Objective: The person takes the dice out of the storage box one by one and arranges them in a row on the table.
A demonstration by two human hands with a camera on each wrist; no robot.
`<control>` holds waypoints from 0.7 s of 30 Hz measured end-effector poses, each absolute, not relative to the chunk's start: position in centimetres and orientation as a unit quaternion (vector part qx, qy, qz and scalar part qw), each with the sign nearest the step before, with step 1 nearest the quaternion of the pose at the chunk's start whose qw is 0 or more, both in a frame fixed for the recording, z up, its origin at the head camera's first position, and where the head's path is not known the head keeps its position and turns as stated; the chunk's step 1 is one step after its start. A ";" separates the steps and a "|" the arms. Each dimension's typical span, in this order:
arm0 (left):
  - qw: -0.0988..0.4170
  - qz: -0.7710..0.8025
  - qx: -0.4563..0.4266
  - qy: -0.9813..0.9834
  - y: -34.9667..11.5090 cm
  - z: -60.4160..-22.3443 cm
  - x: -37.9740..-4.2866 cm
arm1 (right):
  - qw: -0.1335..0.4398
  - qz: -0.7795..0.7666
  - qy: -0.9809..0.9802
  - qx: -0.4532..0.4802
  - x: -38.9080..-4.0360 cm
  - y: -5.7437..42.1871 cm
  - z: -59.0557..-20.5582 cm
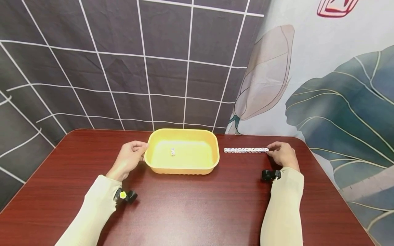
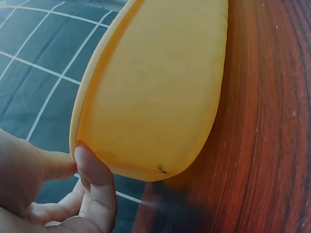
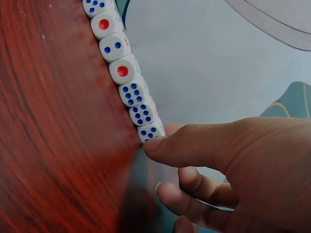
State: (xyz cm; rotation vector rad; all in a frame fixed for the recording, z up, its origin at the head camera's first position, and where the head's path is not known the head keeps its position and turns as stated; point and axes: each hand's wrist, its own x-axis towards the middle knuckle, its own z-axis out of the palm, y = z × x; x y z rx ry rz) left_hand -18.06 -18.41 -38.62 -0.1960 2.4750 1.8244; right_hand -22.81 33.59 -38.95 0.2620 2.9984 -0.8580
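Observation:
My left hand [image 1: 130,158] pinches the left end of a yellow plastic tub [image 1: 181,171], thumb on one side of the rim and a finger on the other, as the left wrist view shows. A couple of white dice [image 1: 173,151] lie together inside the tub, left of its middle. To the right of the tub runs a straight row of white dice [image 1: 244,150] with red and blue pips. At the row's right end my right hand [image 1: 282,155] holds the last die [image 3: 150,132], its thumb over the near face and the index finger mostly hidden behind.
The dark red wooden table [image 1: 191,208] ends at a back edge just behind the tub and the dice. Behind it hang a dark grid-patterned cloth [image 1: 120,71] and a pale cloth with leaf prints [image 1: 341,112]. Each wrist wears a small black camera [image 1: 271,175].

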 end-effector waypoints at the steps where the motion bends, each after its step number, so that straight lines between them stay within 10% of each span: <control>1: 0.030 0.593 -0.062 0.802 -18.4 -38.6 -18.1 | 0.005 -0.276 0.958 0.083 -22.8 33.5 -38.8; 21: 0.032 0.586 -0.067 0.807 -18.2 -38.5 -17.9 | -0.046 -0.312 0.948 -0.028 -23.1 29.6 -35.2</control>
